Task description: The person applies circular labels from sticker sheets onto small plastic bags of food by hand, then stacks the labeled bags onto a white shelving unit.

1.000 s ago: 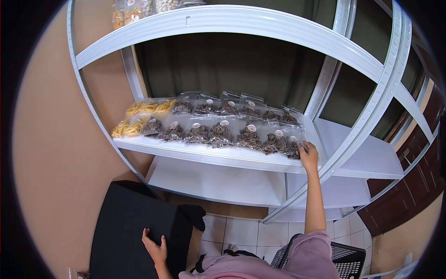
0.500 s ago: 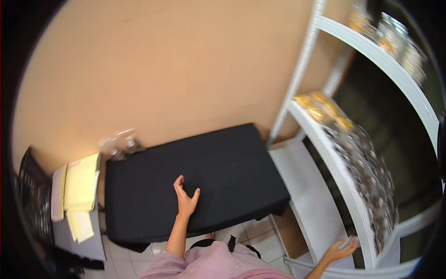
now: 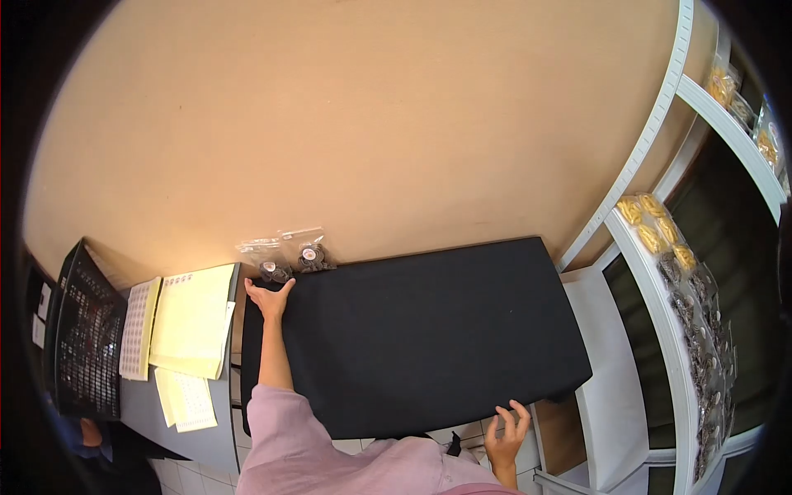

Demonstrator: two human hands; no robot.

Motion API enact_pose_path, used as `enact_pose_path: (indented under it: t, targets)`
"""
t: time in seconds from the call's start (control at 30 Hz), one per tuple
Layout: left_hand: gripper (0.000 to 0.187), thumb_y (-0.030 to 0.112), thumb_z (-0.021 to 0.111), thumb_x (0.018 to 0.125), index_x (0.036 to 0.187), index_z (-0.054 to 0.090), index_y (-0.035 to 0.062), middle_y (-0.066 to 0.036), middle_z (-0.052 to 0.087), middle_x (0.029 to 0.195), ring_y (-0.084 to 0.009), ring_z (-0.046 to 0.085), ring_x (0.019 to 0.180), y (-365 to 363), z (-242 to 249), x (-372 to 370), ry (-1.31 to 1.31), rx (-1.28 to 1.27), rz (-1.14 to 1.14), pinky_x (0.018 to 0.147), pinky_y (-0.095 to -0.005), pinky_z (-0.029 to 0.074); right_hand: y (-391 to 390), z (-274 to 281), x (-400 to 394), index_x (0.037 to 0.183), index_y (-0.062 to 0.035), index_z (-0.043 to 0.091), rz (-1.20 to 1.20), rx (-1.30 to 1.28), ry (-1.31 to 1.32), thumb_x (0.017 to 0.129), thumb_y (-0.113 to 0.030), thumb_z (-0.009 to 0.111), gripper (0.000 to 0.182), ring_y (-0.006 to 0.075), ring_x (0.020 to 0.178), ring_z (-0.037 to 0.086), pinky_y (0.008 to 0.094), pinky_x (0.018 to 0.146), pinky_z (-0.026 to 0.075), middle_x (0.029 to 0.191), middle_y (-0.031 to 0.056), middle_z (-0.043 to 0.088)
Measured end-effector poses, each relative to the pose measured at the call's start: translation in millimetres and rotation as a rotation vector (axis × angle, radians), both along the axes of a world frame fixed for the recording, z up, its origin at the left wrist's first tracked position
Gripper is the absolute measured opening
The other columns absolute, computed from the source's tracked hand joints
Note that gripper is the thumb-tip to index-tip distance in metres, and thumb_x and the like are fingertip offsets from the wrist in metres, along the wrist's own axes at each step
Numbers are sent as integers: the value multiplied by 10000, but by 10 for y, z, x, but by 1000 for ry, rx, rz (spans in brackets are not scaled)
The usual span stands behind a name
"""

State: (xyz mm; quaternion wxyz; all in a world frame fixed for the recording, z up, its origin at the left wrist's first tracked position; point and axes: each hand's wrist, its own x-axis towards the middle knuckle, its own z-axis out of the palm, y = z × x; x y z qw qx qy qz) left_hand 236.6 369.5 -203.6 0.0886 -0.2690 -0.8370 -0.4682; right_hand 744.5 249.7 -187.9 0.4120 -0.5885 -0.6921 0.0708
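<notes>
My left hand (image 3: 271, 299) reaches over the far left corner of the black-covered table (image 3: 429, 330), thumb and fingers spread. Just beyond its fingertips is a clear zip bag (image 3: 272, 269) with dark contents and a round label; whether the fingers touch it is unclear. A second such bag (image 3: 313, 254) leans on the wall to its right. Near the table's front right edge, my right hand (image 3: 508, 435) has its fingers apart and holds nothing.
White shelves (image 3: 660, 305) on the right bear bags of yellow items (image 3: 652, 223) and dark items (image 3: 701, 346). At left are yellow papers (image 3: 194, 318) on a grey table (image 3: 223, 441), a black basket (image 3: 87, 346) and part of another person (image 3: 91, 433).
The view has shifted, showing more of the left side. My left hand has moved left and away from me to the bags. My right hand has come from the shelf to the table's front edge.
</notes>
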Motion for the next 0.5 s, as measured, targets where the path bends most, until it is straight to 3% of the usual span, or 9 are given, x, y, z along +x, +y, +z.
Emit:
enact_pose_path:
  t: [0.17,0.33,0.5]
  targets:
    - [1163,331,825,473,1253,74,-95,-261,223,1256,-360,223,1196,234,-19,-144,28,-24,-94,1005,-408,215,-223,-109,101,867,-16,564,-133,-61,-1,662,44,537,215,334,975,460,400,816,382,1044,169,461]
    - [1101,255,823,484,1234,99,-101,-258,207,1221,-364,232,1168,333,-138,-316,104,92,-71,1000,-411,220,-371,-142,105,871,-9,555,-191,-107,-34,668,51,531,213,344,974,456,401,818,382,1035,178,459]
    - [1023,251,809,508,1245,176,-66,-235,323,1170,-345,327,1121,314,-109,-237,110,244,-85,988,-396,242,-291,-126,-5,867,-13,556,-171,-138,-19,667,54,535,211,340,970,461,395,813,389,1032,183,459]
